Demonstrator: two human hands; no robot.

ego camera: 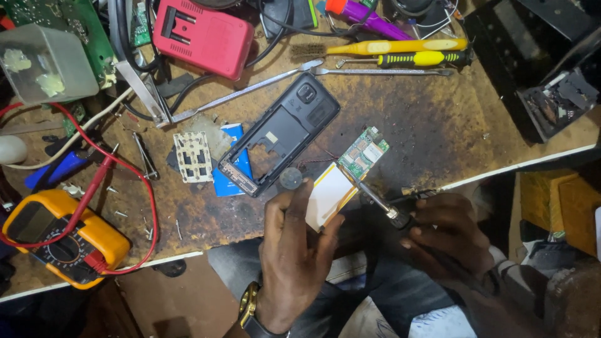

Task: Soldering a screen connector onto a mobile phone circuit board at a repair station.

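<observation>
Workbench (438, 125): worn, stained brown top with a pale front edge; the person sits at it.
Phone rear housing (282, 134): black, emptied, lying at a slant mid-bench, partly over a blue card (235, 166).
Multimeter (59, 241): yellow, at the bench's left front corner, red lead looped above it.
Left hand (294, 244): fingers closed together, pinching the flat pale battery (328, 194) by its lower edge, just in front of the housing; a small round disc (290, 178) lies at the fingertips.
Right hand (447, 235): fingers curled tight around a soldering iron (382, 203), tip at the green circuit board (363, 153).
Circuit board: at the battery's upper end, right of the housing.
</observation>
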